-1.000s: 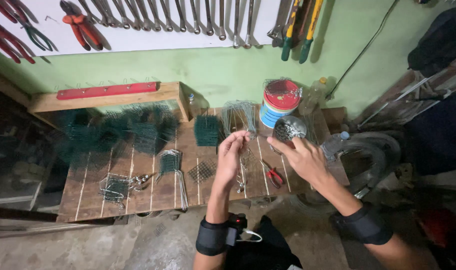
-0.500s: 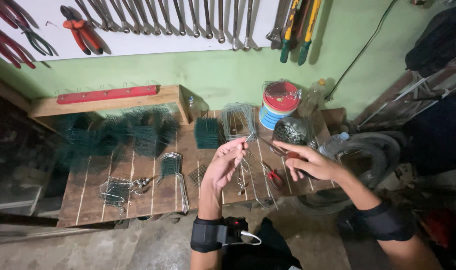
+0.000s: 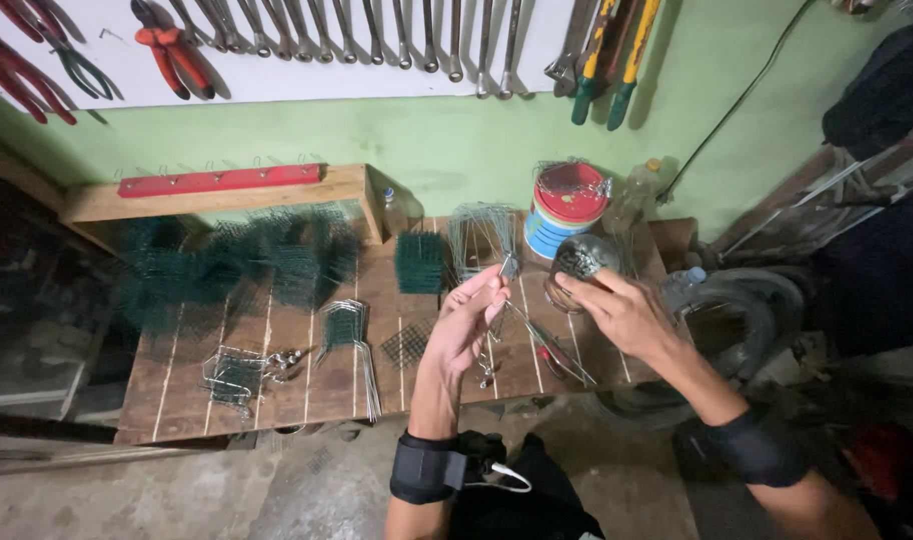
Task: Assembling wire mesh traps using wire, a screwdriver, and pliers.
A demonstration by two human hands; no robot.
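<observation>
Left hand pinching a thin wire piece, long axis pointing up-right; right hand loosely curled.

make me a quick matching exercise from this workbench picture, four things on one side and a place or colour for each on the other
Things:
1. tin can
2. pliers
3. wire pieces
4. left hand

Places or colours:
A. hanging on the wall, orange handles
B. lying on the wooden bench, left of the hands
C. red lid, at the back of the bench
D. raised, pinching a small metal piece

Pairs: 1-C, 2-A, 3-B, 4-D
</observation>
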